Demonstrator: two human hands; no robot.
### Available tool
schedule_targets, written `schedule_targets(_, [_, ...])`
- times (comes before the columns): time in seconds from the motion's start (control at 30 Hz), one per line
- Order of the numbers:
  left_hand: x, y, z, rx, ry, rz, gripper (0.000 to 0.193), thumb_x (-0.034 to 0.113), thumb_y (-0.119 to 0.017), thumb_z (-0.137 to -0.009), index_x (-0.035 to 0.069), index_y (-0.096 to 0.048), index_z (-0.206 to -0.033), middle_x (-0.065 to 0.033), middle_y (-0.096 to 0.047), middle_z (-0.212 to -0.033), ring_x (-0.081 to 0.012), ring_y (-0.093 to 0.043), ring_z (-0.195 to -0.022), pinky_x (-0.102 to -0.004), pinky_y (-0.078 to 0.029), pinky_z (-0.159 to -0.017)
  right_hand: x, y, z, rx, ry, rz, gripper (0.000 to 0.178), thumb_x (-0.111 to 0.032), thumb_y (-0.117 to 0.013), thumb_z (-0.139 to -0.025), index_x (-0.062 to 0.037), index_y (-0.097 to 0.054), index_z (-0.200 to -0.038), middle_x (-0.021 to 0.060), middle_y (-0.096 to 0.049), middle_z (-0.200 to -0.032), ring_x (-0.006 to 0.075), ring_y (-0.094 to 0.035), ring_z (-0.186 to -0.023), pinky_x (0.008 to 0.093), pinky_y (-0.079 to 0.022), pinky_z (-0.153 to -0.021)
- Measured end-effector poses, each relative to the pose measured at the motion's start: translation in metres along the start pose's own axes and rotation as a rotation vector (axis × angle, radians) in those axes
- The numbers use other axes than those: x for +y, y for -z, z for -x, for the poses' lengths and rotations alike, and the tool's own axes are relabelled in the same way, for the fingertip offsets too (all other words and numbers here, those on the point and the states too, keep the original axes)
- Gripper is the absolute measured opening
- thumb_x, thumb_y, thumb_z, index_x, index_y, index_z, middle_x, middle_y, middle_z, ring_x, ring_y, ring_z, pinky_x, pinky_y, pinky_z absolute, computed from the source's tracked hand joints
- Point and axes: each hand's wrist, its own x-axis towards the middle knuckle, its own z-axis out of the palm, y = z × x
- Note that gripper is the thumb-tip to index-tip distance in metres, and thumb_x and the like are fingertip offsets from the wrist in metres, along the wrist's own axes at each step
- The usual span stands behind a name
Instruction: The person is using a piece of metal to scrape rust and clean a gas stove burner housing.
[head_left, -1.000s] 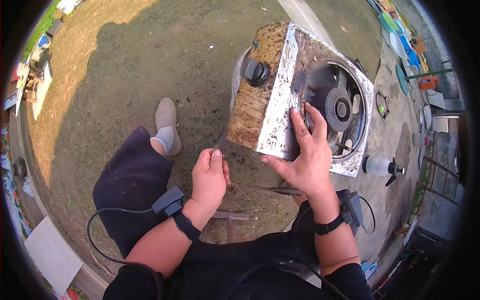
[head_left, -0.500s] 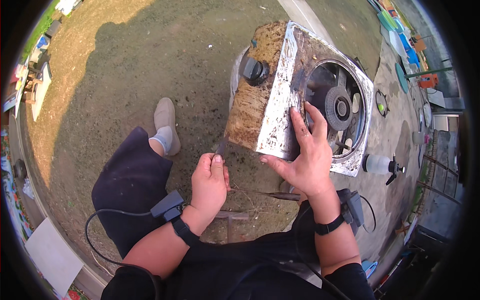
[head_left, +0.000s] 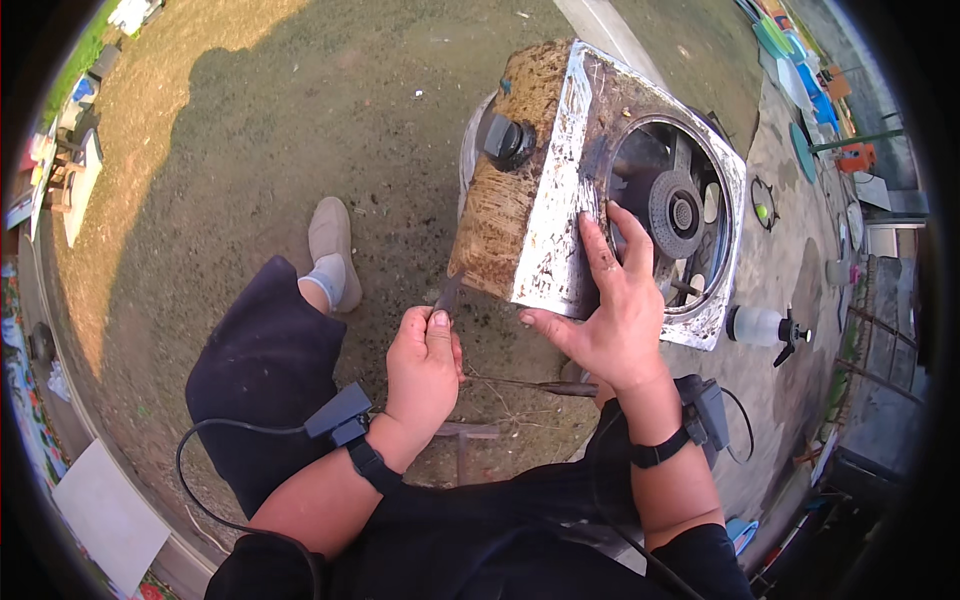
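A grimy single-burner gas stove (head_left: 555, 200) stands tilted before me, with its brown-stained front panel toward the left. That panel carries a black knob (head_left: 508, 142). The burner (head_left: 677, 215) shows inside the round opening in the metal top. My left hand (head_left: 422, 368) is closed on a thin, flat, dark blade (head_left: 448, 293), whose tip meets the lower corner of the front panel; its handle is hidden in my fist. My right hand (head_left: 620, 320) rests on the stove's near side with fingers spread. Its fingertips lie by the opening's rim, and the thumb touches the lower edge.
A translucent spray bottle (head_left: 762, 327) with a black top is right of the stove. Below my hands lies a thin dark stick (head_left: 555, 387). My left shoe (head_left: 332, 240) is on the dirt ground. Basins and other household items line the far right.
My left hand has shifted very slightly to the right with the blade. The right hand and the stove stay almost where they were.
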Motion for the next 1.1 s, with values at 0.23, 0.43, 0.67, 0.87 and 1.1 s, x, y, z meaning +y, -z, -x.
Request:
schedule_targets(0.23, [-0.001,0.002,0.003,-0.015,-0.017,0.01,0.019,0.021,-0.045,-0.117,0.006,-0.052,-0.108,-0.0006,-0.054,-0.08,-0.0075,-0.051,-0.061,-0.0259,-0.048,-0.056,0.0,-0.001,-0.001,0.015,0.019,-0.003,0.11,-0.052,-0.099,-0.058,-0.0085,-0.057,-0.15,0.0211,-0.048,-0.151,0.0408,-0.067,-0.12,0.046,-0.063,-0.086])
schedule_targets(0.43, [-0.003,0.005,0.0,-0.027,0.002,0.087,0.019,0.022,-0.045,-0.118,0.007,-0.053,-0.109,-0.0008,-0.054,-0.08,-0.0078,-0.051,-0.061,-0.0264,-0.048,-0.056,0.0,-0.001,-0.001,-0.003,-0.004,-0.018,0.11,-0.052,-0.099,-0.058,-0.0081,-0.057,-0.149,0.021,-0.048,-0.152,0.0409,-0.067,-0.12,0.0461,-0.063,-0.087])
schedule_targets(0.67, [-0.011,0.006,-0.005,-0.012,-0.001,0.098,0.019,0.022,-0.045,-0.118,0.007,-0.052,-0.11,-0.0012,-0.052,-0.079,-0.0084,-0.05,-0.063,-0.0272,-0.049,-0.057,0.0,0.0,-0.002,0.002,0.007,-0.015,0.11,-0.052,-0.1,-0.058,-0.0085,-0.057,-0.149,0.0212,-0.048,-0.151,0.0408,-0.067,-0.12,0.0463,-0.063,-0.087])
schedule_targets(0.87, [-0.009,0.002,-0.007,-0.063,0.009,0.154,0.02,0.023,-0.046,-0.118,0.007,-0.051,-0.106,-0.0014,-0.053,-0.079,-0.0093,-0.05,-0.061,-0.0283,-0.049,-0.057,0.001,0.001,-0.001,0.009,0.009,-0.015,0.11,-0.052,-0.1,-0.057,-0.0087,-0.057,-0.149,0.0214,-0.048,-0.151,0.0409,-0.067,-0.119,0.0467,-0.063,-0.086])
schedule_targets(1.1, [-0.008,0.003,-0.015,0.063,0.137,0.207,0.019,0.024,-0.047,-0.117,0.009,-0.051,-0.105,-0.0007,-0.052,-0.078,-0.0098,-0.049,-0.06,-0.029,-0.047,-0.055,0.0,-0.001,-0.001,0.019,0.012,-0.026,0.108,-0.051,-0.1,-0.058,-0.0082,-0.058,-0.149,0.0217,-0.049,-0.151,0.0411,-0.067,-0.119,0.0463,-0.063,-0.087])
